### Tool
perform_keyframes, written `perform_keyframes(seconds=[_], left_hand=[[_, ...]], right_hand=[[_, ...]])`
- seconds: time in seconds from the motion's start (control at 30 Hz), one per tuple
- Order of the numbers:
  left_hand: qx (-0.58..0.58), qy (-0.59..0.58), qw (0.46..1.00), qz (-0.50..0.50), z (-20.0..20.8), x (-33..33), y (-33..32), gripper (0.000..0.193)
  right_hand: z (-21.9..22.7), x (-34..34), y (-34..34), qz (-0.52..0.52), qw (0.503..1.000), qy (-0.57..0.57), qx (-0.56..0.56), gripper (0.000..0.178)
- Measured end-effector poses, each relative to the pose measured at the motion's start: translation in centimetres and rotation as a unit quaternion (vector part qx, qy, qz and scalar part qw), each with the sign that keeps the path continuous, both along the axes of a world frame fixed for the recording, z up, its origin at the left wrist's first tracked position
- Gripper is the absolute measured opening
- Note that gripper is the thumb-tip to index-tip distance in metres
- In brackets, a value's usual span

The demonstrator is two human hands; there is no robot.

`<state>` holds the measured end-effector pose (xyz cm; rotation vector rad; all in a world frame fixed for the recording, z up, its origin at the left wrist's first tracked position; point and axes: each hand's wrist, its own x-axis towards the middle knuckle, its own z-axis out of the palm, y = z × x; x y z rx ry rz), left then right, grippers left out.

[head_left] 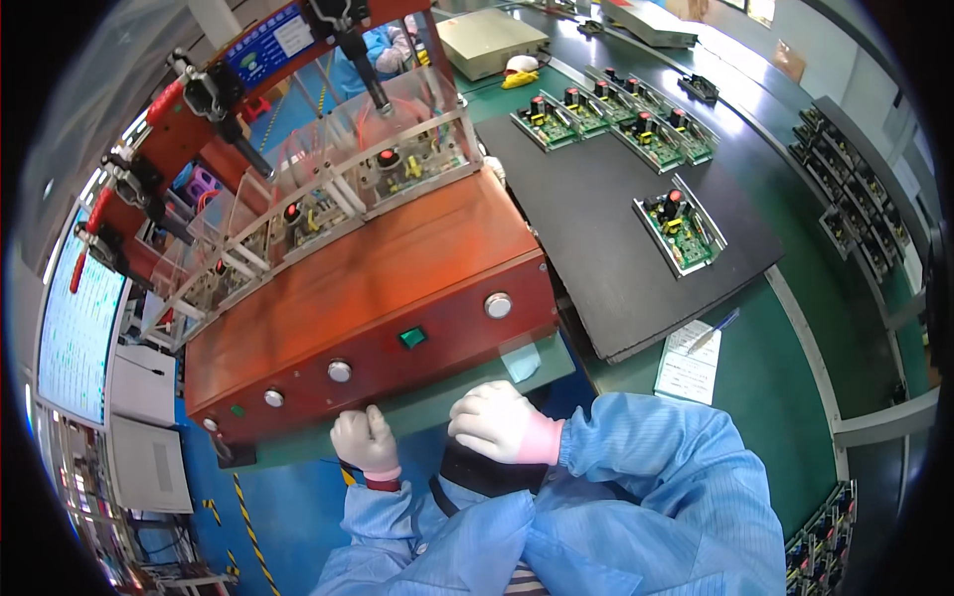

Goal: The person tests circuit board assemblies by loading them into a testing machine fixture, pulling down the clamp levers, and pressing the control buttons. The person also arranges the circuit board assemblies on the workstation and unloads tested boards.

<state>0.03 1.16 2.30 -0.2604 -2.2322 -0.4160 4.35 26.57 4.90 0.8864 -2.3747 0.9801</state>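
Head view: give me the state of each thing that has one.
Left hand, gloved, curled, palm hidden
Right hand, gloved, curled, palm hidden
Screen, lit
Nearest circuit board, lying alone on the black mat
Paper, lying on the green bench
Pen, lying across the paper's corner

Green counter (780,402), right side: printed paper sheet (686,375), pen (728,320) lying slantwise across its upper edge. Far end: beige metal box (485,42). Left margin: lit monitor (81,333), its edges bowed; white cabinet (149,462) below. Blue floor (318,507) marked with yellow-and-black striped tape (253,534). Background, top: co-worker's blue sleeve (374,42), partly hidden.
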Motion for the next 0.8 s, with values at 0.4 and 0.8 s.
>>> perform_keyframes(seconds=[0.4,0.8], left_hand=[[-0.004,-0.002,1.000,0.015,-0.8,0.0,-0.3,0.030],[-0.008,-0.009,1.000,0.009,-0.7,0.0,-0.4,0.031]], right_hand=[[-1.3,0.0,-0.3,0.010,0.999,-0.034,-0.005,0.016],[-1.4,0.0,-0.4,0.015,0.998,0.002,-0.056,0.013]])
